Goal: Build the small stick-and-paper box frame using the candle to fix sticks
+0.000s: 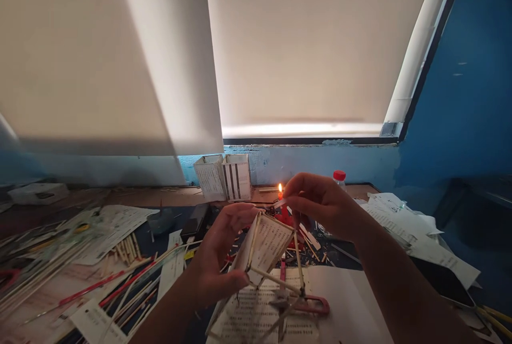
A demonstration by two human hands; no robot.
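My left hand (216, 261) grips a small open structure of thin sticks with printed paper sides (270, 242), fingers behind it and thumb along its near edge. Bare sticks stick out from its right side, over an open printed book (256, 320). Beyond the structure, my right hand (320, 202) pinches a short pale strip (279, 204) just below the flame of a lit red candle (280, 195). The strip's exact kind does not show. A red-handled pair of scissors (318, 305) lies on the book, partly behind the sticks.
Two paper-sided boxes (237, 178) stand against the wall. A red-capped bottle (339, 175) is behind my right hand. Papers and a phone (442, 282) lie at the right. Sticks, a red pen-like rod (92, 286) and a white cable clutter the left. Scraps surround the candle.
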